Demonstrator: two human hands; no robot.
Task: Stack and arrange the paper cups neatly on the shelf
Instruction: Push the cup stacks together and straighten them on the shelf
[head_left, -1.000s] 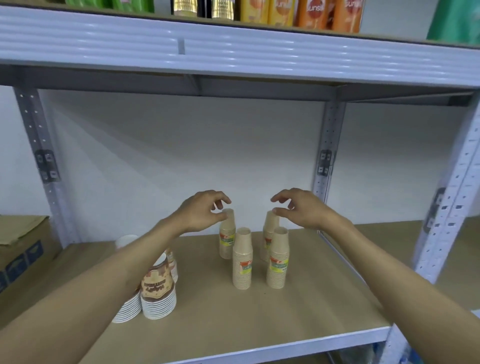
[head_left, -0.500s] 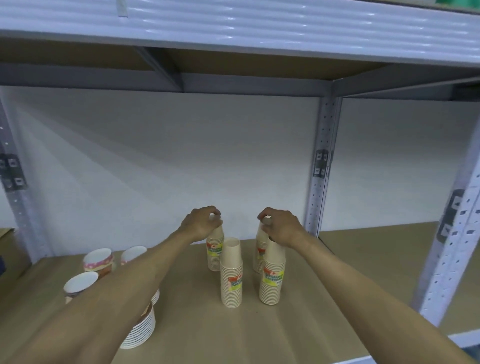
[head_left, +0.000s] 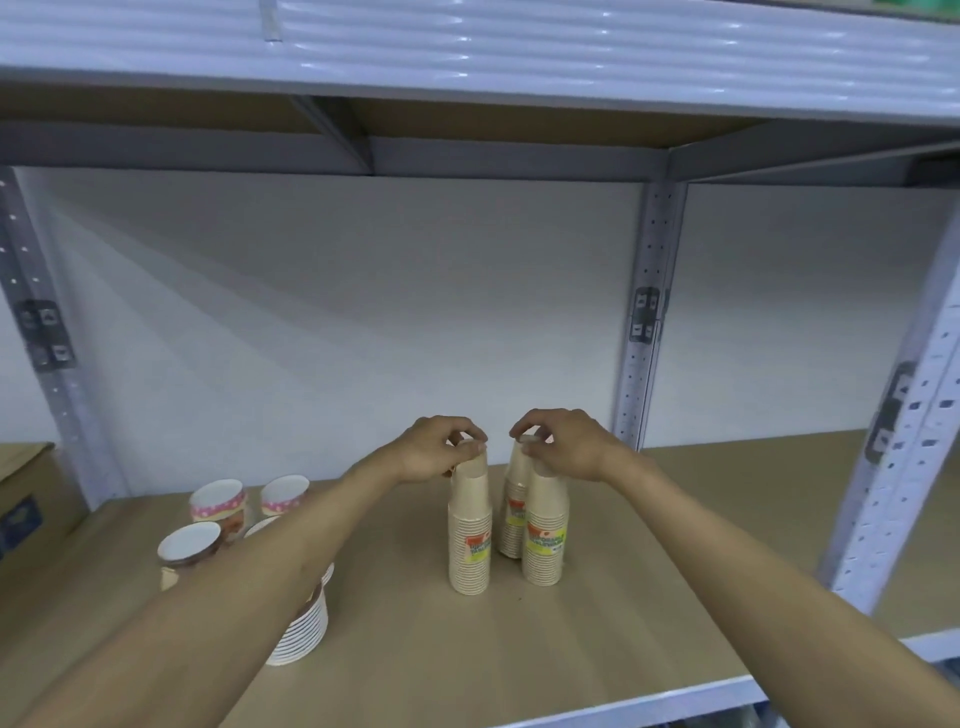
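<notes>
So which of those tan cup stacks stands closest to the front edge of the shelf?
The left front stack, just below the left hand. Its base sits lowest in the picture, slightly ahead of the right front stack; the rear stack stands behind that.

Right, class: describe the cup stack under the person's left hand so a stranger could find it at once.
On the brown shelf, four tan stacks stand mid-board, right of the patterned cups. The left hand pinches the back-left stack. It is almost wholly hidden behind the front-left stack; only its top shows.
</notes>
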